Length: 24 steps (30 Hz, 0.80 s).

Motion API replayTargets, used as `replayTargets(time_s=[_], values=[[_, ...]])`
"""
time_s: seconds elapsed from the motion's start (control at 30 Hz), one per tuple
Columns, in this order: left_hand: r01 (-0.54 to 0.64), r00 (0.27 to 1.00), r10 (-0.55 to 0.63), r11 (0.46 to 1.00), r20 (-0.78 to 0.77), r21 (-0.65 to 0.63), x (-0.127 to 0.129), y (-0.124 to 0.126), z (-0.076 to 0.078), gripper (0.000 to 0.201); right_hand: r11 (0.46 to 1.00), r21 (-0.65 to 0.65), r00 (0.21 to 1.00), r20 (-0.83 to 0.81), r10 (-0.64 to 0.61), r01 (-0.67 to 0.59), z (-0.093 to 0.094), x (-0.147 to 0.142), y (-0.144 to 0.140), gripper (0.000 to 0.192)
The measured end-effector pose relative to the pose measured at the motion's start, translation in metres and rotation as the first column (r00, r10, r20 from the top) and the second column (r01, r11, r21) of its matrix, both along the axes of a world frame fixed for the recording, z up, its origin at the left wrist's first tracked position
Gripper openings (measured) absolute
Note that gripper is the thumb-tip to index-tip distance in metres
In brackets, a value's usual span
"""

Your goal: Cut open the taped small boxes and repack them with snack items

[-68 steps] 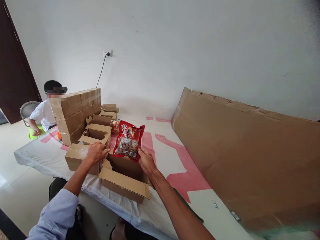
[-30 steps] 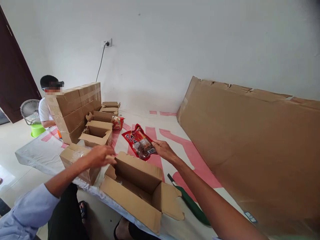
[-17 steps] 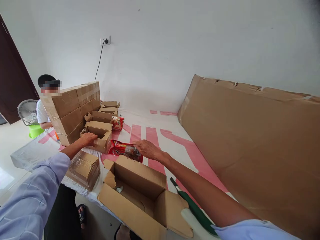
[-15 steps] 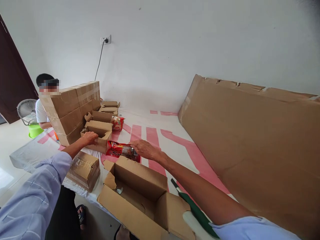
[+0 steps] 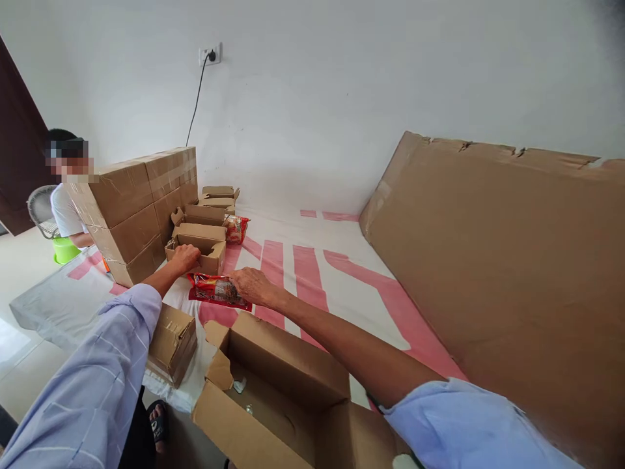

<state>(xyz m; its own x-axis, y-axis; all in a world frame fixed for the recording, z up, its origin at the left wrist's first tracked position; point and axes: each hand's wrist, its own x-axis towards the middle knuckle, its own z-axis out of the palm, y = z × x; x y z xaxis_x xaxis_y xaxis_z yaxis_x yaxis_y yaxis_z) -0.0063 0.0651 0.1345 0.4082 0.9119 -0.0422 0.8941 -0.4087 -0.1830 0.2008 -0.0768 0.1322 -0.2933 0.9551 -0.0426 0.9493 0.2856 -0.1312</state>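
My left hand [image 5: 186, 258] is closed over the near rim of a small open cardboard box [image 5: 211, 263] at centre left. Just in front of that box lies a red plastic food packet [image 5: 215, 290] with a see-through middle and dark contents. The fingers of my right hand [image 5: 254, 285] are closed on the packet's right end. A second red packet [image 5: 237, 230] rests farther back, beside another open box [image 5: 202, 215]. In the foreground stands a larger open carton [image 5: 288, 391] with small light scraps inside.
Closed, taped boxes [image 5: 139, 212] are stacked at the left, and another taped box [image 5: 173, 345] sits near the edge. A big cardboard sheet [image 5: 493, 273] leans at the right. Behind the stack is another person [image 5: 66, 202], near a fan [image 5: 41, 208] and a green tub [image 5: 65, 250].
My right hand and the red packet have moved left, closer to the open box. My left hand still grips the box rim. The camera view has shifted slightly.
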Motion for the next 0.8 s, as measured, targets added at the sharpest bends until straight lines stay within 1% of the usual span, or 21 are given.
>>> replayTargets(time_s=[0.07,0.13,0.23,0.3,0.4,0.43,0.53,0.6,0.63,0.67,0.7,0.73,0.8], values=[[-0.018,1.000,0.018,1.000,0.025,0.007,0.008,0.006,-0.002,0.037,1.000,-0.003,1.000,0.020,-0.022,0.022,0.000,-0.001,0.006,0.043],[-0.032,0.998,0.032,0.999,0.048,0.003,0.015,0.016,-0.001,0.038,0.999,-0.005,0.998,0.036,-0.042,0.042,0.000,-0.001,0.014,0.042],[-0.038,0.997,0.039,0.999,0.071,-0.018,0.020,0.031,0.005,0.038,0.998,-0.006,0.997,0.043,-0.062,0.062,-0.001,0.001,0.027,0.041],[-0.023,0.996,0.027,0.999,0.080,-0.045,0.018,0.038,0.010,0.036,0.997,-0.005,0.996,0.036,-0.076,0.077,-0.004,0.001,0.036,0.041],[0.038,0.995,-0.026,0.993,0.100,-0.113,0.010,0.040,0.018,0.028,0.995,-0.002,0.995,0.011,-0.097,0.097,-0.009,0.001,0.048,0.041],[0.067,0.992,-0.052,0.989,0.111,-0.135,0.006,0.039,0.021,0.028,0.995,-0.002,0.995,0.000,-0.100,0.100,-0.011,-0.001,0.052,0.041],[0.165,0.978,-0.139,0.972,0.153,-0.170,-0.004,0.030,0.025,0.042,0.995,-0.001,0.994,-0.035,-0.101,0.101,-0.017,-0.008,0.062,0.037],[0.232,0.967,-0.210,0.960,0.142,-0.158,-0.008,0.021,0.023,0.066,0.995,0.001,0.993,-0.056,-0.100,0.100,-0.020,-0.016,0.068,0.035],[0.248,0.966,-0.234,0.960,0.109,-0.133,-0.008,0.016,0.020,0.078,0.995,0.002,0.993,-0.066,-0.098,0.099,-0.021,-0.021,0.071,0.035],[0.249,0.968,-0.243,0.964,0.064,-0.094,-0.008,0.012,0.016,0.086,0.995,0.004,0.993,-0.075,-0.096,0.097,-0.021,-0.027,0.073,0.035],[0.237,0.971,-0.237,0.970,0.018,-0.047,-0.008,0.007,0.012,0.087,0.996,0.006,0.992,-0.083,-0.093,0.094,-0.021,-0.032,0.075,0.037],[0.216,0.976,-0.216,0.976,-0.018,0.002,-0.007,0.004,0.007,0.083,0.996,0.007,0.992,-0.090,-0.088,0.089,-0.021,-0.037,0.076,0.038],[0.169,0.985,-0.167,0.983,-0.041,0.071,-0.004,0.000,-0.003,0.067,0.997,0.008,0.992,-0.106,-0.074,0.075,-0.021,-0.045,0.078,0.038]])
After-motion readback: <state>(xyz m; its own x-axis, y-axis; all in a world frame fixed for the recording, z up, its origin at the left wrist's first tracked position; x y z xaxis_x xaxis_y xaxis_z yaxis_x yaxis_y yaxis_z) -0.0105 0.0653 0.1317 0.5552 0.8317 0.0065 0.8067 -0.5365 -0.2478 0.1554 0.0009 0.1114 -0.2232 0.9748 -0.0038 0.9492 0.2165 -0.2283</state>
